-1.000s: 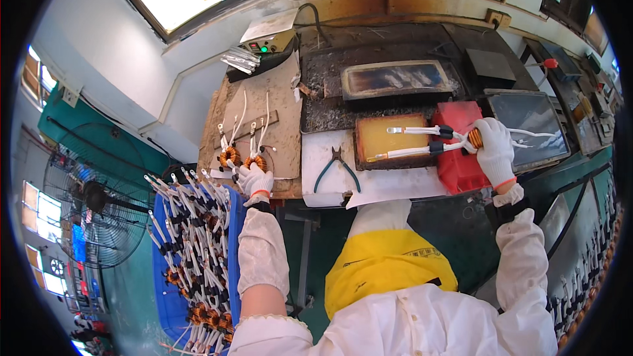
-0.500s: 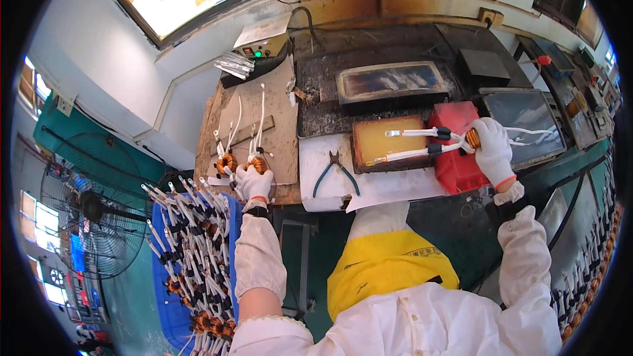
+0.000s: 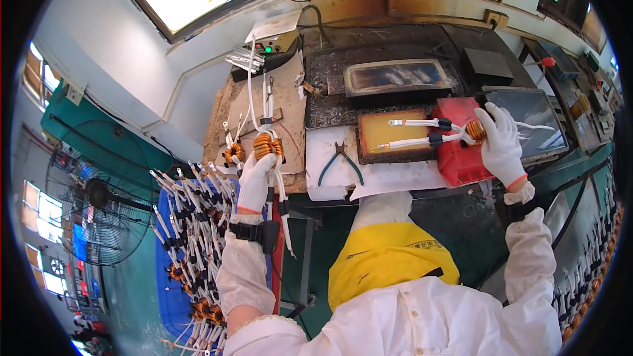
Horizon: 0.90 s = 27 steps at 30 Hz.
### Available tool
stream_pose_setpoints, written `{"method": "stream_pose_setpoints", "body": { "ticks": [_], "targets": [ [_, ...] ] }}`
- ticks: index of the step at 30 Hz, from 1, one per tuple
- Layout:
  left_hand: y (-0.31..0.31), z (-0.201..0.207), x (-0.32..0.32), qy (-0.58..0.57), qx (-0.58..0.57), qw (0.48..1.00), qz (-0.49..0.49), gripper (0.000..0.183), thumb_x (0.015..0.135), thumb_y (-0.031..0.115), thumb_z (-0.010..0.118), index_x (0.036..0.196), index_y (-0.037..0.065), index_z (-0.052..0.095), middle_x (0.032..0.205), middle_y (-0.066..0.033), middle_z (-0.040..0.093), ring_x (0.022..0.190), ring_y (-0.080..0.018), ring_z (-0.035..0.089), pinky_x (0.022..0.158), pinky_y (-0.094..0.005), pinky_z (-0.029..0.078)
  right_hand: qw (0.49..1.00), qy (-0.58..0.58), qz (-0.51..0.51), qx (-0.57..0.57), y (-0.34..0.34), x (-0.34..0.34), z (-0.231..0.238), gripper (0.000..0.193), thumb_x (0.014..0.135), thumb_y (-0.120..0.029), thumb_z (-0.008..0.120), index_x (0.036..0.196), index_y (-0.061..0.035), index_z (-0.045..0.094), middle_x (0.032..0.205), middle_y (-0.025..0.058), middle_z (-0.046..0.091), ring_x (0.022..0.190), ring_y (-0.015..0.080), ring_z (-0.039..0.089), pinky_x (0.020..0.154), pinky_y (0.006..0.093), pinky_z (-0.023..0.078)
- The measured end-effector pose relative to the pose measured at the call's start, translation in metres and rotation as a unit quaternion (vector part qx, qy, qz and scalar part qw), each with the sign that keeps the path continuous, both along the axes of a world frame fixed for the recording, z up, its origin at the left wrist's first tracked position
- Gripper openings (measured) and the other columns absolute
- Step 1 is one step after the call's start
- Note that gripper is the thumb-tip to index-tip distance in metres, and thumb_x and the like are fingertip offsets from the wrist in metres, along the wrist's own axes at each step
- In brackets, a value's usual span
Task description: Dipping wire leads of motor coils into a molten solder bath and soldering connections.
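Observation:
In my left hand (image 3: 256, 181), gloved in white, is a copper-wound toroidal coil (image 3: 267, 147), raised above the board at the left. Its long white leads with black sleeves reach up and hang down past the wrist. A second coil (image 3: 234, 153) lies on the board just left of it. My right hand (image 3: 501, 145), also gloved, has its fingers spread beside another coil (image 3: 475, 130) on the red box (image 3: 459, 161). That coil's two white leads, with metal lugs at their ends, point left over the yellowish block in a tray (image 3: 390, 133).
Blue-handled pliers (image 3: 340, 165) lie on white paper. Behind the yellowish tray stands a dark rectangular pot (image 3: 395, 82). A blue bin (image 3: 173, 293) full of coils with leads stands at lower left, near a large fan (image 3: 99, 194). A small powered unit (image 3: 277, 43) sits at the back left.
My left hand has lifted a coil off the board, its leads swinging up and down. My right hand's fingers have spread away from the coil on the red box.

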<state>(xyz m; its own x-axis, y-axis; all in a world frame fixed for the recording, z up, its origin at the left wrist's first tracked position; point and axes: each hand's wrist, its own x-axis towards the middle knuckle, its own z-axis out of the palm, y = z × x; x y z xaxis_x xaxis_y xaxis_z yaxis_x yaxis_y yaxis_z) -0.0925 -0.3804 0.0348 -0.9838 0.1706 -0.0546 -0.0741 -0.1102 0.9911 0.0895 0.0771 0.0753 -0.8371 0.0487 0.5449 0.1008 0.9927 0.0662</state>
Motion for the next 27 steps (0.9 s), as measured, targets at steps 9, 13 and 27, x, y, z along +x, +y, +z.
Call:
{"method": "stream_pose_setpoints", "body": {
  "ticks": [9, 13, 27],
  "targets": [
    [0.053, 0.073, 0.074, 0.004, -0.081, 0.970, -0.228, 0.057, 0.073, 0.003, 0.060, 0.128, 0.001, 0.045, 0.097, -0.0022, 0.056, 0.076, -0.0067, 0.053, 0.064, -0.0191, 0.043, 0.957, 0.168, 0.233, -0.035, -0.091, 0.006, 0.077, 0.034, 0.065, -0.004, 0.067, 0.099, -0.0069, 0.063, 0.106, 0.0119, 0.058, 0.097, 0.0324, 0.057, 0.084, 0.0407, 0.047],
    [0.086, 0.069, 0.085, -0.002, -0.196, 0.877, -0.438, 0.060, 0.072, 0.007, 0.068, 0.125, -0.003, 0.043, 0.119, -0.0107, 0.047, 0.088, -0.0157, 0.059, 0.071, -0.0264, 0.050, 0.913, 0.076, 0.400, -0.039, -0.146, 0.019, 0.072, 0.038, 0.069, -0.018, 0.059, 0.105, -0.0068, 0.058, 0.103, 0.0094, 0.059, 0.096, 0.0277, 0.060, 0.083, 0.0399, 0.051],
    [0.216, 0.072, 0.097, 0.334, -0.266, 0.739, -0.521, 0.052, 0.077, 0.023, 0.068, 0.121, 0.002, 0.050, 0.125, -0.0154, 0.047, 0.109, -0.0282, 0.054, 0.094, -0.0334, 0.044, 0.981, 0.016, 0.191, -0.012, -0.071, 0.054, 0.033, 0.030, 0.061, -0.014, 0.063, 0.088, -0.0061, 0.052, 0.083, 0.0065, 0.056, 0.080, 0.0251, 0.057, 0.076, 0.0347, 0.046]
  ]
}}
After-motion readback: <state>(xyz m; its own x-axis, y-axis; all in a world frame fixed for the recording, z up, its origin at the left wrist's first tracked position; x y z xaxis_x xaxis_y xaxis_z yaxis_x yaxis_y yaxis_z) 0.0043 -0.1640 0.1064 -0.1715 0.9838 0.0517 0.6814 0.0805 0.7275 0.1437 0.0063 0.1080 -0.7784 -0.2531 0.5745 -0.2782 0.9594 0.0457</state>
